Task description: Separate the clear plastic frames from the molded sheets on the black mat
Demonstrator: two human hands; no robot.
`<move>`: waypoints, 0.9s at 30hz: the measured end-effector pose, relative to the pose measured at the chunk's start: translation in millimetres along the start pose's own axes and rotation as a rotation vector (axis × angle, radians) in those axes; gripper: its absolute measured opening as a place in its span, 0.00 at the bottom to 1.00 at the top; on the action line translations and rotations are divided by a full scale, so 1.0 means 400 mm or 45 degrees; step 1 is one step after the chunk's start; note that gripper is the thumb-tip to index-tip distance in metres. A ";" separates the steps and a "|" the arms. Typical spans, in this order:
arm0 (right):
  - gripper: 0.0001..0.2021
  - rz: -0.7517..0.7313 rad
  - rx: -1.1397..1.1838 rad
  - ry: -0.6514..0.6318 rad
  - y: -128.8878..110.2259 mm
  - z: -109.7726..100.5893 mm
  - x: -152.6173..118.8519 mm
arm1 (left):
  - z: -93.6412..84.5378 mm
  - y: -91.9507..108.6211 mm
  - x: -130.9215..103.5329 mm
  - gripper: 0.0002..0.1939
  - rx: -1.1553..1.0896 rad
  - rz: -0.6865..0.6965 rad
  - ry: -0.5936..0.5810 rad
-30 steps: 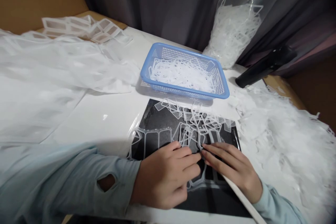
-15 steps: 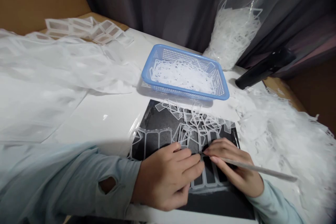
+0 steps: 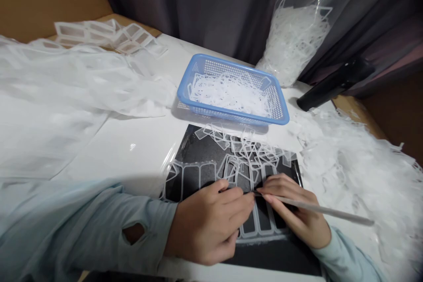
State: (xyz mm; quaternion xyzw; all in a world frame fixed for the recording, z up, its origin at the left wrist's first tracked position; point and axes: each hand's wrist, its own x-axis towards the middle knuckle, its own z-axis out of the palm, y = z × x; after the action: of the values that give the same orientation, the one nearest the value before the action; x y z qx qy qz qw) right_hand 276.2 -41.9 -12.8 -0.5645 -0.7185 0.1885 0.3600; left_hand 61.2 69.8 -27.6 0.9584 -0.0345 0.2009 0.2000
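Note:
A translucent sheet of joined rectangular frames (image 3: 249, 234) lies on a black mat (image 3: 264, 257). My left hand (image 3: 211, 222) rests on the sheet with its fingers curled; whatever its fingertips hold is hidden. Close to its right, my right hand (image 3: 294, 211) pinches a thin grey stick-like tool (image 3: 330, 213), whose tip reaches the sheet between both hands. Loose thin rectangular frames (image 3: 254, 150) are heaped on the mat just beyond the fingers.
A blue basket (image 3: 231, 116) full of small white frames stands behind the mat. Translucent sheets (image 3: 82, 81) cover the left; a white pile (image 3: 360, 167) lies right. Behind are a clear bag (image 3: 295, 37) of frames and a black cylindrical object (image 3: 325, 89).
The fingers of my left hand have shifted slightly left, and a little more of the tool's tip shows between the hands. My right hand has barely moved.

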 end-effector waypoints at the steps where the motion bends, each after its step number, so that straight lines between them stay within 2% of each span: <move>1: 0.08 0.024 -0.005 0.017 -0.001 0.003 -0.001 | -0.001 0.001 0.001 0.22 0.012 -0.003 -0.010; 13: 0.07 0.074 -0.008 0.109 -0.014 0.023 -0.004 | 0.000 0.001 0.002 0.23 0.072 0.002 0.030; 27: 0.09 0.037 -0.044 0.056 -0.026 0.022 0.001 | -0.002 0.002 0.003 0.24 0.038 -0.014 -0.015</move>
State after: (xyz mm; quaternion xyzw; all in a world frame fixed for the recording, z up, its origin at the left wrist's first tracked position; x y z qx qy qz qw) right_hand 262.7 -43.4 -11.4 -0.5850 -0.7053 0.1687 0.3632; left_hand 61.7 69.4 -26.3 0.9626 -0.0273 0.1947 0.1866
